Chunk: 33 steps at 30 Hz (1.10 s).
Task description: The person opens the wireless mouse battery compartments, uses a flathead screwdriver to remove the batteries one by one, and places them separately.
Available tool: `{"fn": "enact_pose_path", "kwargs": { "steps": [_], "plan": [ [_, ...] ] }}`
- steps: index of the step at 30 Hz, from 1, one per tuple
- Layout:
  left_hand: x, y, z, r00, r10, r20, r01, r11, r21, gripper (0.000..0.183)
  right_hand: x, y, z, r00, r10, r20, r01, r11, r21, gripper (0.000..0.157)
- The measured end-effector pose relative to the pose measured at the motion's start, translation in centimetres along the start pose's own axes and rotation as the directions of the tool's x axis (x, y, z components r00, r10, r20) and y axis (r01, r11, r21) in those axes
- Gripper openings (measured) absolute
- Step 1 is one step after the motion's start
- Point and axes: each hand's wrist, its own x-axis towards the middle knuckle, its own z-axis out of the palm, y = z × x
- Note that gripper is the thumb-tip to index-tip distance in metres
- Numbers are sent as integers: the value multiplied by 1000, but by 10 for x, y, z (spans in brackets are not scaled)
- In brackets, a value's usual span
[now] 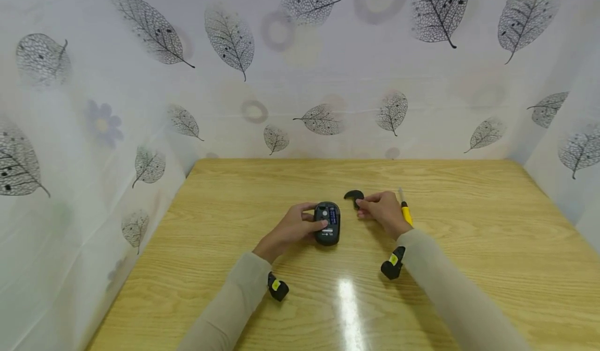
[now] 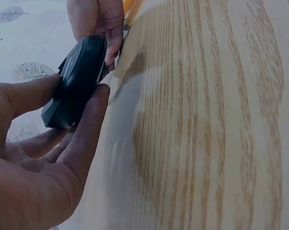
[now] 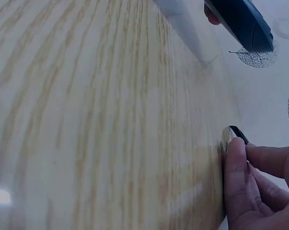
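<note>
A black computer mouse (image 1: 327, 236) is gripped in my left hand (image 1: 296, 223), its underside turned up toward the head camera. In its exposed battery bay sits a blue battery (image 1: 333, 215). The left wrist view has the mouse (image 2: 77, 81) edge-on between thumb and fingers. To its right, my right hand (image 1: 383, 211) pinches a curved black battery cover (image 1: 357, 195) between thumb and fingers, low over the table. In the right wrist view the cover (image 3: 238, 134) shows only its tip beyond the fingertips.
A screwdriver (image 1: 405, 214) with a yellow and black handle lies on the wooden table (image 1: 225, 195), just past the right hand. Black wrist cameras (image 1: 392, 263) are strapped to both wrists. A leaf-patterned curtain (image 1: 300, 80) hangs behind the table and along its sides.
</note>
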Motion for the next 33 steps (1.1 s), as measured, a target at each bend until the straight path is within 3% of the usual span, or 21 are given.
{"fn": "enact_pose_path", "kwargs": {
  "steps": [11, 33],
  "plan": [
    [1, -1, 1, 1000, -9, -11, 9, 1000, 6, 66, -1, -1, -1, 999, -17, -45, 17, 1000, -14, 32],
    [0, -1, 1, 1000, -6, 5, 6, 1000, 11, 65, -2, 0, -3, 999, -45, -28, 42, 995, -88, 31]
  ]
}}
